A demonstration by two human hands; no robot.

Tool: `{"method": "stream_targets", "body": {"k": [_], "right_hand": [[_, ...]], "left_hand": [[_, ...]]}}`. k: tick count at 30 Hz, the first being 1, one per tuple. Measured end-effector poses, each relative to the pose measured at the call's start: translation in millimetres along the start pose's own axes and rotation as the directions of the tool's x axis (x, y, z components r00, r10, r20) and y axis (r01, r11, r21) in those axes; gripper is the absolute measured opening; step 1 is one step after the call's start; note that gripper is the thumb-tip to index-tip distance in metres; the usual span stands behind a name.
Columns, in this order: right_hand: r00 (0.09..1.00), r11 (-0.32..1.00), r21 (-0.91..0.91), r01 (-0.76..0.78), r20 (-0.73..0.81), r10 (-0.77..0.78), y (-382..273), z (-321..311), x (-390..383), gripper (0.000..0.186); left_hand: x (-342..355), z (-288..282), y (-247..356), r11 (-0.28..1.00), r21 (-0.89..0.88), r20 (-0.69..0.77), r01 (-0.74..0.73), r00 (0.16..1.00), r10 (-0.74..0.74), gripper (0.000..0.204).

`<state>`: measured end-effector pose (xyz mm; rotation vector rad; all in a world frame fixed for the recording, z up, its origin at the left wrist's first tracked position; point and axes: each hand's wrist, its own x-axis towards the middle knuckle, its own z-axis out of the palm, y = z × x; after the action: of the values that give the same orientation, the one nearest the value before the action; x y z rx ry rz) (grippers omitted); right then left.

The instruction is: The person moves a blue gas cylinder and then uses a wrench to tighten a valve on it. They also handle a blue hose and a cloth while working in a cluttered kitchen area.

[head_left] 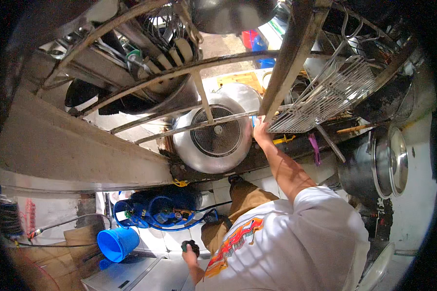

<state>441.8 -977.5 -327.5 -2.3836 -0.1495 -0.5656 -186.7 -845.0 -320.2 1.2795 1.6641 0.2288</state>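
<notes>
My left hand (191, 253) is low beside my tan trousers, its fingers closed round a dark, crumpled scouring pad (192, 246). My right arm stretches forward, and my right hand (261, 130) is closed at the right edge of a large round metal pot (187, 138). Its fingertips are partly hidden, next to a bar of the metal rack (199, 92). The pot's blackened round base faces me, with rack bars crossing in front of it. A small bit of light blue shows between that hand and the pot.
Utensils in a container (165, 87) sit at upper left, and a wire grill rack (325, 97) at upper right. Stacked pots (374, 162) stand at right. A blue bucket (118, 244) and a blue basin (170, 208) with a hose are at lower left.
</notes>
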Motion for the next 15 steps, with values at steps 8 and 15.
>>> {"method": "stream_targets", "body": {"k": [8, 15], "right_hand": [[0.869, 0.924, -0.098, -0.37, 0.316, 0.381, 18.8, 39.0, 47.5, 0.052], [0.838, 0.935, -0.059, -0.349, 0.428, 0.339, 20.3, 0.7, 80.2, 0.042]], "left_hand": [[-8.9, 1.3, 45.4, 0.982, 0.033, -0.06, -0.184, 0.981, 0.186, 0.027], [6.4, 31.4, 58.7, 0.989, 0.011, 0.023, -0.148, 0.989, 0.148, 0.033]]}}
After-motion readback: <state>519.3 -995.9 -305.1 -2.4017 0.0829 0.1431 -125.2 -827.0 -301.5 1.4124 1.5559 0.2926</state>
